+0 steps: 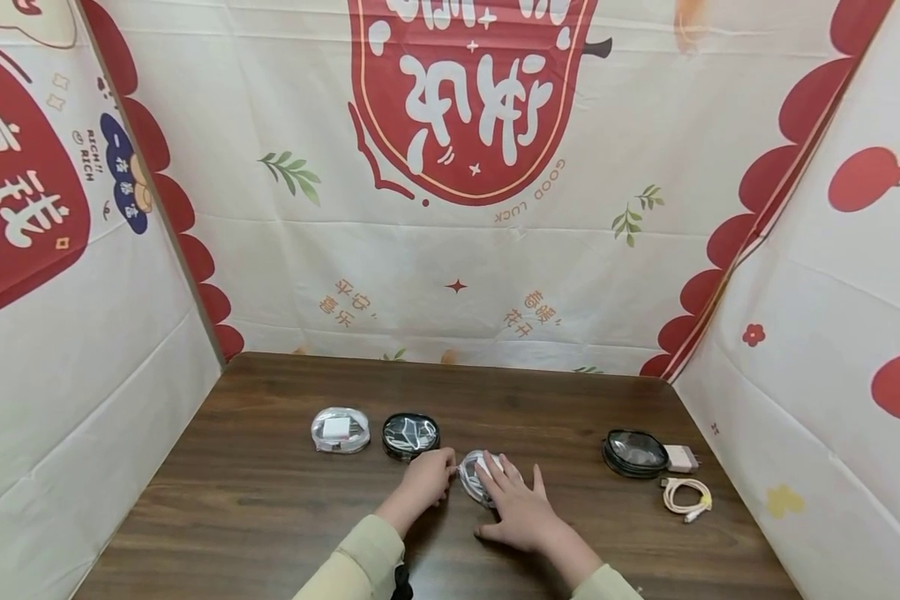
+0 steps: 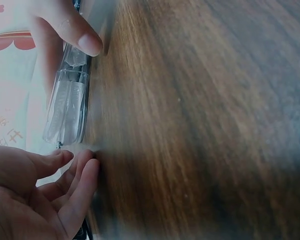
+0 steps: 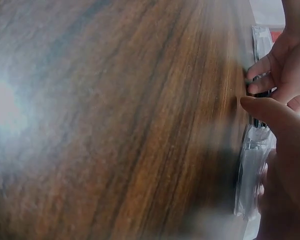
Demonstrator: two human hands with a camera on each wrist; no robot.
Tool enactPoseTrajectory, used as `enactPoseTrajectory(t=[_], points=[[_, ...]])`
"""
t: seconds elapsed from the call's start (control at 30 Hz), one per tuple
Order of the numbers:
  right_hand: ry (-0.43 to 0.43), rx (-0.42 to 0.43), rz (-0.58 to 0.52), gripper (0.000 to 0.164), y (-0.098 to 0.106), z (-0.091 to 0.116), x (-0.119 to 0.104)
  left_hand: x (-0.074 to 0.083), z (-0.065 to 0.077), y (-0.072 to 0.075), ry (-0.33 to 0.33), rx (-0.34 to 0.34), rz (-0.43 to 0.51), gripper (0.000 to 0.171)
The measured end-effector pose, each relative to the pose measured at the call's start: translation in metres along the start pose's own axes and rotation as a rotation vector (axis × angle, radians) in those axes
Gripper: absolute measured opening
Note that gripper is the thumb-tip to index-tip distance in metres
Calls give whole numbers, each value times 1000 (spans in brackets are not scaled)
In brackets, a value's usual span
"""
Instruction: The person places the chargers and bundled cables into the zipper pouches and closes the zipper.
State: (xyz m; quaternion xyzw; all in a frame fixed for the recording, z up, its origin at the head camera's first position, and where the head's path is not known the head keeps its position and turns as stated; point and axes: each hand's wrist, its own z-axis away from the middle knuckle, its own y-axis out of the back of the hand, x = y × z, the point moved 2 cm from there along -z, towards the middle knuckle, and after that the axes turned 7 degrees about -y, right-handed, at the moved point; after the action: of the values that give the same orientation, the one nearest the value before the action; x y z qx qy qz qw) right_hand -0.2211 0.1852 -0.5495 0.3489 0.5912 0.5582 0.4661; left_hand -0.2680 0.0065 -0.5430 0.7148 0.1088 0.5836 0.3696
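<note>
Two wrist views give the clear pouch (image 1: 471, 485) edge-on; the head view alone shows the black-rimmed pouch (image 1: 635, 454), white charger (image 1: 680, 459) and pale cable (image 1: 668, 497) near the worktop (image 1: 285, 517)'s right edge, plus the printed cloth (image 1: 457, 250)'s legible "GOOD LUCK" and "RICH!! RICH". Roughly midway between the worktop's left and right edges lies the clear pouch, its left end pinched by the left hand (image 1: 425, 482). The right hand (image 1: 519, 510) presses its top, fingers extended.
</note>
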Motion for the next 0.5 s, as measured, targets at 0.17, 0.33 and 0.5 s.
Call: enactPoseTrajectory(t=[0.17,0.33,0.5], points=[[2,13,1,93,-2,1,0,-3,2,-2,11,-3,43,19],[-10,1,2,94,-4,0,0,-4,3,-2,22,-10,73,19],[-13,-13,-23,92,3,2,-2,-3,4,-3,35,-28,98,18]])
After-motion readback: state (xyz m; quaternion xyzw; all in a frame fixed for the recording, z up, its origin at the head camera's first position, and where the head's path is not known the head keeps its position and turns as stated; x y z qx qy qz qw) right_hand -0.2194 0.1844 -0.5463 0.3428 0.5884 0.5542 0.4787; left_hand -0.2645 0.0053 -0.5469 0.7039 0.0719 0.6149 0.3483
